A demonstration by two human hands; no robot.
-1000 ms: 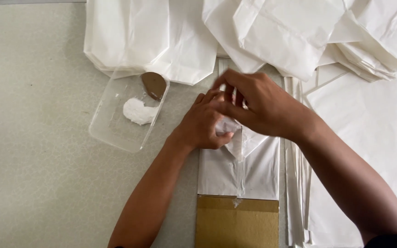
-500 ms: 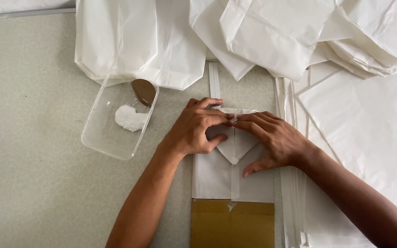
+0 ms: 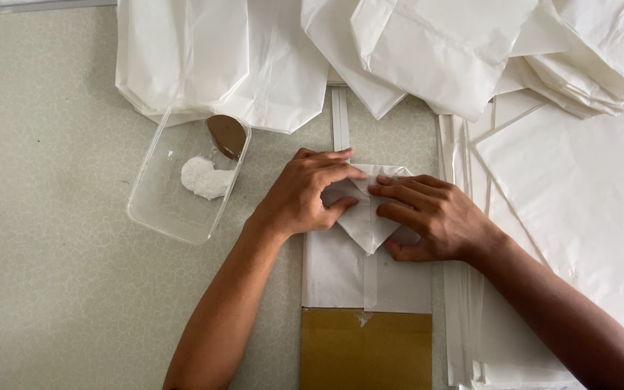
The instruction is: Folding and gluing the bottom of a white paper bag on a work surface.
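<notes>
Since a second ago the right hand [image 3: 435, 217] has dropped from above to lie flat beside the left hand [image 3: 308, 195]; both press the folded flap of a white paper bag [image 3: 366, 267] lying mid-worktop [image 3: 52, 289]. Folding looks underway; creasing the flap firmly seems due next. The fingertips' grip underneath is hidden; the brown card [image 3: 366, 350] is cut off below.

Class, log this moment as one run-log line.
left hand: pressing paper fold | right hand: pressing same fold | tub: left of hands | cardboard: under paper
</notes>
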